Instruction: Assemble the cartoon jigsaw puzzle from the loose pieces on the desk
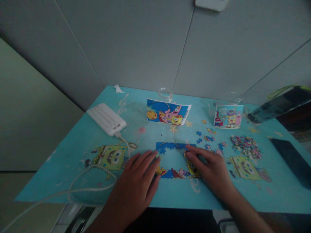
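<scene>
A partly joined jigsaw puzzle frame [171, 147] lies on the blue cartoon-printed table cover [80, 152], its blue top edge and colourful bottom edge showing. My left hand [139, 176] lies flat on the puzzle's left side, fingers stretched out. My right hand [209, 166] rests on the puzzle's right side, fingers extended and pressing on the pieces there. Loose pieces [209, 139] are scattered to the right, and a heap of pieces [245, 145] lies further right.
A white power bank [107, 119] with a cable [80, 184] sits at the left. Two picture cards [167, 112] [228, 116] lean on clear jars [165, 94] at the back. A dark phone [291, 161] lies at the right edge. A grey wall rises behind.
</scene>
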`<state>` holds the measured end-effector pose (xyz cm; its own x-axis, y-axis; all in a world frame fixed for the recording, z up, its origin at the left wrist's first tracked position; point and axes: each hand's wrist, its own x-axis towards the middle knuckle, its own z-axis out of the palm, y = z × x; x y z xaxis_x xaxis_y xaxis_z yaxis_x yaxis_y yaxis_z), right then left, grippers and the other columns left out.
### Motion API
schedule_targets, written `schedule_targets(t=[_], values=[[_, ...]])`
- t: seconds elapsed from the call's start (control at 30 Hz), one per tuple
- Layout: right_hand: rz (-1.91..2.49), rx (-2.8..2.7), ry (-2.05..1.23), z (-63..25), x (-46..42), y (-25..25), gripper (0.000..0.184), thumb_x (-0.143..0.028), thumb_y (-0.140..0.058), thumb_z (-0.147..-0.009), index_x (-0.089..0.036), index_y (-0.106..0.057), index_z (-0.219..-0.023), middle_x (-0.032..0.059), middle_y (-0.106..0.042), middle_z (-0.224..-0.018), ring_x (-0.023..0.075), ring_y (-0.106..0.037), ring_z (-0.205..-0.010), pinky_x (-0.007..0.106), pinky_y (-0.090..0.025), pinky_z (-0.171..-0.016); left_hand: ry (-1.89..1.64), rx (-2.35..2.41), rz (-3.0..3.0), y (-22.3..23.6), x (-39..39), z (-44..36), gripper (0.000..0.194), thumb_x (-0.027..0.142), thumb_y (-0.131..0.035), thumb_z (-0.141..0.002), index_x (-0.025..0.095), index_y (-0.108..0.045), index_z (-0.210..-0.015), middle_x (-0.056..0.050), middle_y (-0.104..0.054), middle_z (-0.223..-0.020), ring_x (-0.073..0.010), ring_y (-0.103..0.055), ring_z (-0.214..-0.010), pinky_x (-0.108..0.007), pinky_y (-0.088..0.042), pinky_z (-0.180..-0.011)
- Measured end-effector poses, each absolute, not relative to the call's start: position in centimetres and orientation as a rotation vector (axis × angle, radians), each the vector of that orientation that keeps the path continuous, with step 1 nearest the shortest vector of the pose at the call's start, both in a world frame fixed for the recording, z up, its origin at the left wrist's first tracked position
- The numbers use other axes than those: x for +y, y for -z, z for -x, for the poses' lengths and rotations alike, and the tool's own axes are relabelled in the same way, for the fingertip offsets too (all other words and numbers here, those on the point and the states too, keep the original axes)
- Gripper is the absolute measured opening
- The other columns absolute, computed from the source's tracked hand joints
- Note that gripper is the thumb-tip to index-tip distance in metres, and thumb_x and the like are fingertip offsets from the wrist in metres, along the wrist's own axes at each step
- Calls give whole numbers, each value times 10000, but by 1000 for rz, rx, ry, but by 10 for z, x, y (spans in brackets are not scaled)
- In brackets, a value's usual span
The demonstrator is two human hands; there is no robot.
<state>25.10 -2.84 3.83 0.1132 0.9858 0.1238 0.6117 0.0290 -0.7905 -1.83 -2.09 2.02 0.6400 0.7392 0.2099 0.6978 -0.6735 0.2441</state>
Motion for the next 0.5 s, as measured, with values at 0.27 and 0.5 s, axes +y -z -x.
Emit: schedule_targets(t=[0.27,0.5], values=[[1661,-1589,-624,-250,-31,-38,232,-318,-696,-925,-284,-774,-1141,13,-788,-1106,222,-758,-957,328,-614,-824,-416,1187,-2714,-20,-21,20,429,300,-488,-1012,202,-508,-1428,-67,-473,-1544,-273,-405,-1430,-546,-377,-1157],[1685,-1572,-612,-251,-30,-39,244,-325,-681,-933,-274,-772,-1154,34,-791,-1090,238,-758,-931,358,-616,-796,-435,1176,-2725,-19,-20,18,417,282,-476,-1015,200,-512,-1423,-67,-479,-1539,-264,-402,-1427,-541,-365,-1160]])
